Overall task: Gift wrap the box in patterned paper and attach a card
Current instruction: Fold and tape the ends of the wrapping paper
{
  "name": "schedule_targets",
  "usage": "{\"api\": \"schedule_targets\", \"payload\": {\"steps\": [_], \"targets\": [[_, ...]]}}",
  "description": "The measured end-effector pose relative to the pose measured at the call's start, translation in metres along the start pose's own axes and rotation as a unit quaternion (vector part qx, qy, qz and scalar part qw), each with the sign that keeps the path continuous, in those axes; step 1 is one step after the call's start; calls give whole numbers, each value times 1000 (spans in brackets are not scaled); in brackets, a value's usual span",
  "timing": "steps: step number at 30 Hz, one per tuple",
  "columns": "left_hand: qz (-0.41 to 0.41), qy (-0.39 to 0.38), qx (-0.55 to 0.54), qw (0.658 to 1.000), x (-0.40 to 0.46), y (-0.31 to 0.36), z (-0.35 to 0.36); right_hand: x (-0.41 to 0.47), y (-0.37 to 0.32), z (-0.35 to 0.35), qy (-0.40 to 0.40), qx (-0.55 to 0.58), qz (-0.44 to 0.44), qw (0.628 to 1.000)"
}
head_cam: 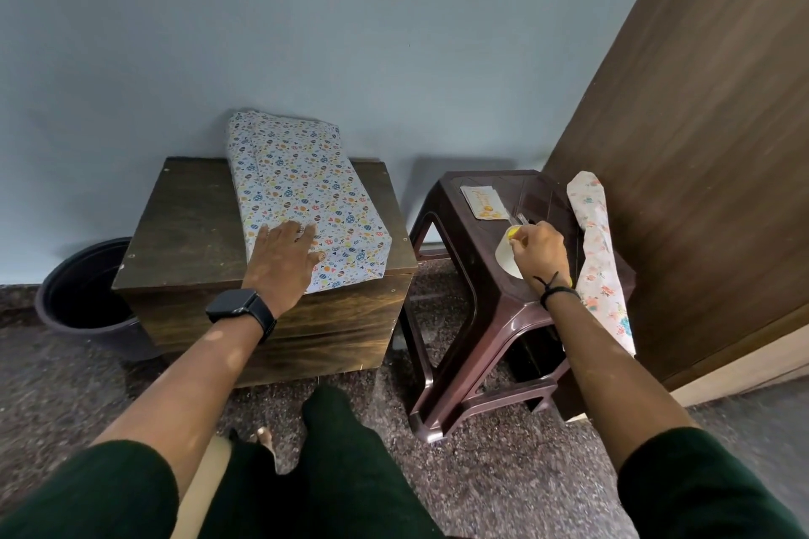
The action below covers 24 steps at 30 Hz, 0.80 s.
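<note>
The box (302, 193), wrapped in white paper with small coloured egg shapes, lies on a dark wooden crate (184, 232), its far end against the wall. My left hand (284, 254) rests flat on the box's near end, fingers straight. A small cream card (483, 200) with orange print lies on the brown plastic stool (459, 258). My right hand (538, 252) is over the stool, fingers curled around a small object with a yellow part and a clear tip (516, 228); what it is I cannot tell. A pale round piece (505, 260) lies under that hand.
A roll of floral paper (599, 258) lies along the stool's right side beside a brown wooden door (700, 144). A black bucket (83, 289) stands on the floor left of the crate. A blue-grey wall is close behind. My legs are below.
</note>
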State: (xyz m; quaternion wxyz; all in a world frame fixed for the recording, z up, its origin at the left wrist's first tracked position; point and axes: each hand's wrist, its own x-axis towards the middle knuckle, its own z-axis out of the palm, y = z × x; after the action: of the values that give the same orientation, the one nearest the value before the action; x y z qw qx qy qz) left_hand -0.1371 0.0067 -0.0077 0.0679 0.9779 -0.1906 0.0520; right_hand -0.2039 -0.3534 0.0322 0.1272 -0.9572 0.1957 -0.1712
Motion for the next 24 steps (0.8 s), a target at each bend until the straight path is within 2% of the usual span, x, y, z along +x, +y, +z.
{"api": "schedule_targets", "payload": {"steps": [7,12,20,24], "targets": [[-6,-7,-1,1000,0,1,-1,3,4,-1,-59,-32,-44,997],[-8,-10,-2,1000,0,2,-2,3,-5,5,-48,-106,-42,992],[-7,-9,-1,1000,-1,2,-2,3,-7,5,-26,-65,2,998],[-10,-11,-10,1000,-2,2,-3,6,-5,6,-15,-31,-15,999]]}}
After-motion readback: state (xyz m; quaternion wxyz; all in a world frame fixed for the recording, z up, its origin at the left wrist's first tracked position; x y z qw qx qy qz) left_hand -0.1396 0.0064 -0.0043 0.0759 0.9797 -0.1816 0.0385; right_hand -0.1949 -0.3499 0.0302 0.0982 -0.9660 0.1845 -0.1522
